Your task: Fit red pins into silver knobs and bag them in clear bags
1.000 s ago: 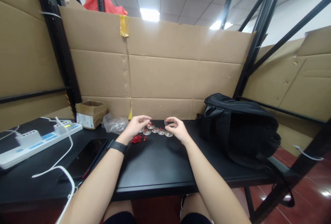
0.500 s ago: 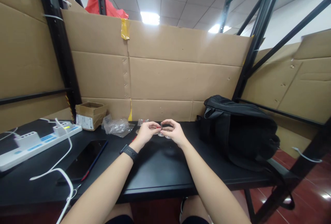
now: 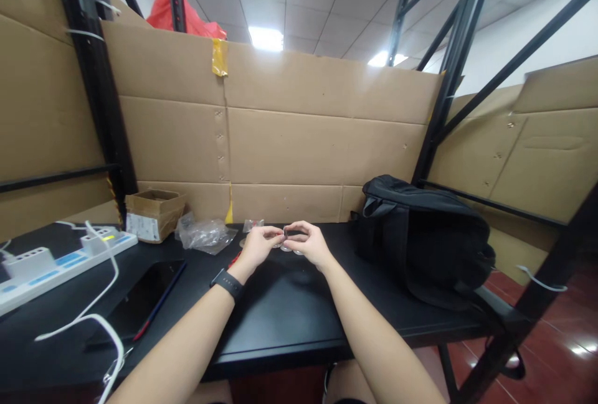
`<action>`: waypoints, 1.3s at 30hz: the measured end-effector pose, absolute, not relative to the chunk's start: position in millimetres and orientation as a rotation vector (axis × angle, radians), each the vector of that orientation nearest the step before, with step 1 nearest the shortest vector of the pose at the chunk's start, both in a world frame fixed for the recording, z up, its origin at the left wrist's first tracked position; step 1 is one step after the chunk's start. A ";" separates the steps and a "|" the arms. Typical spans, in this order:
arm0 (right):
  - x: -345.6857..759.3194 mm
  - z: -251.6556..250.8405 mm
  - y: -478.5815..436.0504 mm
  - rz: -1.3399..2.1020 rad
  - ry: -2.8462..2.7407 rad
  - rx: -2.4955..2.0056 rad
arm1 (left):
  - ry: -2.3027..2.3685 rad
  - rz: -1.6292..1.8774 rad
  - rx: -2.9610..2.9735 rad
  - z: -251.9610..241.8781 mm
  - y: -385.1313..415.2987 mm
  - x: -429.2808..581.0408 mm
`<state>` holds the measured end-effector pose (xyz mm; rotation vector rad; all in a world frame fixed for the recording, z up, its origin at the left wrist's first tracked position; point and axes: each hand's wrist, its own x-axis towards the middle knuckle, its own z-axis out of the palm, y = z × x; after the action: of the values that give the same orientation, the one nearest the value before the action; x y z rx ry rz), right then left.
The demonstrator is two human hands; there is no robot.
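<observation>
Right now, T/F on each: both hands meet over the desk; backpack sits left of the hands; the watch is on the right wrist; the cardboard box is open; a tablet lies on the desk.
1. Left hand and right hand meet at a small part over the black desk. True.
2. The backpack sits left of the hands. False: it is to their right.
3. The watch is on the right wrist. False: left wrist.
4. The cardboard box is open. True.
5. A dark tablet lies flat on the desk. True.

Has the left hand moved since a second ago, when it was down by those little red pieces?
Yes. The left hand has come toward the right hand, away from the plastic bag; their fingertips now meet over a small part above the black table.
</observation>
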<state>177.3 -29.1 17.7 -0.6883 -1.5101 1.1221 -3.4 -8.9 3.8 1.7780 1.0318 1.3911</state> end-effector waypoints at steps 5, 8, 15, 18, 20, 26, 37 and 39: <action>176.7 15.7 -26.8 1.112 -1.496 -0.728 | 1.229 1.434 2.009 12.3 -22.1 -0.2; 177.5 13.3 -23.8 1.063 -1.491 -0.764 | 1.261 1.453 2.126 17.4 -29.5 4.1; 177.5 9.6 -21.2 1.135 -1.479 -0.720 | 1.284 1.425 2.181 11.2 -24.7 5.5; 179.1 8.6 -20.4 1.162 -1.470 -0.693 | 1.137 1.392 2.011 3.8 -16.8 5.2; 180.4 8.2 -19.8 1.158 -1.484 -0.679 | 1.002 1.350 1.840 0.1 -12.1 5.3; 179.7 5.0 -15.1 1.108 -1.579 -0.720 | 0.934 1.321 1.714 -3.1 -6.3 2.4; 182.8 -2.5 -11.0 0.772 -1.841 -0.948 | 1.324 1.306 2.186 -0.5 -20.1 4.1; 184.0 2.0 -13.7 0.652 -1.940 -0.979 | 1.345 1.315 2.208 0.7 -22.2 4.4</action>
<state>184.0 -13.7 2.0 -0.9795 -1.9404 0.6515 4.4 -22.2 0.7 2.2081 1.3451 1.3145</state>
